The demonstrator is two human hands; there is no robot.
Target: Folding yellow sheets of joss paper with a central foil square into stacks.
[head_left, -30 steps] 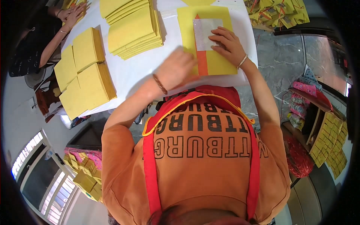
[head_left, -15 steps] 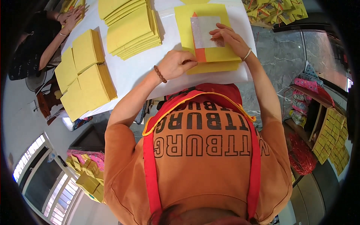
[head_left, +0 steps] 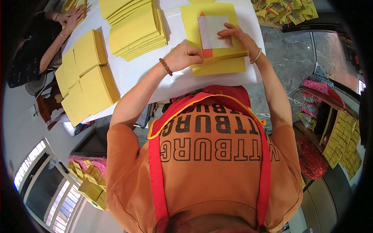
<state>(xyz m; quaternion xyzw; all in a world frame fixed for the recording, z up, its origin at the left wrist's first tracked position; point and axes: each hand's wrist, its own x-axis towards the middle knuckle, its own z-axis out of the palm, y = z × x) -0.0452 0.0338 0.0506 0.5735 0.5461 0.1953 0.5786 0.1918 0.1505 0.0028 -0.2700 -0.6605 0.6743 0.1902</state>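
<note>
Lying on the far right part of the white worktop point(head_left: 136, 73), a stack of yellow paper sheets point(head_left: 221, 66) sits right in front of the person. On top of it lies a silvery square foil patch point(head_left: 213, 31) set over an orange strip point(head_left: 207, 52), which shows beyond the foil's far and near edges. The sheets are thin, matte and rectangular, their near edges fanned slightly into layers.

The left hand point(head_left: 186, 56) is curled into a loose fist at the near left edge of the stack, its grip closed on the edge of the top sheets. A brown bead bracelet point(head_left: 166, 66) rings that wrist. The right hand point(head_left: 237, 35) rests flat with fingers spread on the right side of the foil square, pressing rather than gripping; a pale bangle point(head_left: 256, 56) circles its wrist.

Left of the stack, a thick fanned pile of yellow sheets point(head_left: 134, 29) lies on the worktop, and farther left are blocky yellow bundles point(head_left: 87, 77). At the far left another person's hands point(head_left: 72, 17) rest on more yellow paper. Folded yellow pieces point(head_left: 287, 9) heap at the far right.
</note>
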